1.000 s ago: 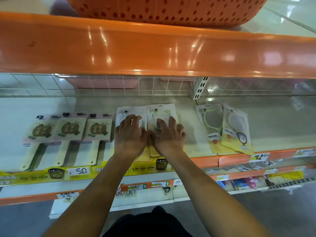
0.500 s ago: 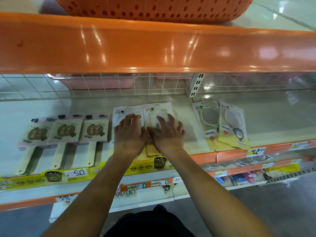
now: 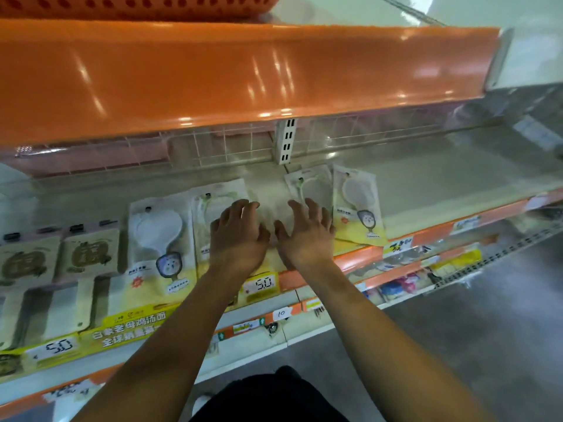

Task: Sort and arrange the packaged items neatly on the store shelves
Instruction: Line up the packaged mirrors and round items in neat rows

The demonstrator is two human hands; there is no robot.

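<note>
Flat packaged items lie in a row on the pale shelf (image 3: 426,184). My left hand (image 3: 237,236) rests with spread fingers on the right edge of a green-trimmed pack (image 3: 210,208). Beside that pack on the left lies a white spoon pack (image 3: 158,239). My right hand (image 3: 307,236) reaches with loosely spread fingers onto the near left edge of another green-trimmed pack (image 3: 310,184). A second white spoon pack (image 3: 356,205) lies to the right of that one. Neither hand grips anything. Brown-labelled packs (image 3: 91,254) sit at the far left.
An orange shelf front (image 3: 243,77) overhangs above, with an orange perforated basket (image 3: 137,4) on top. A white wire grid (image 3: 219,144) backs the shelf. Price tags (image 3: 262,284) line the orange front rail. Lower shelves with goods (image 3: 396,287) are below right.
Both hands have slid right, off the middle pair of packs. The right hand now reaches the right-hand pair, and the view has shifted right and closer.
</note>
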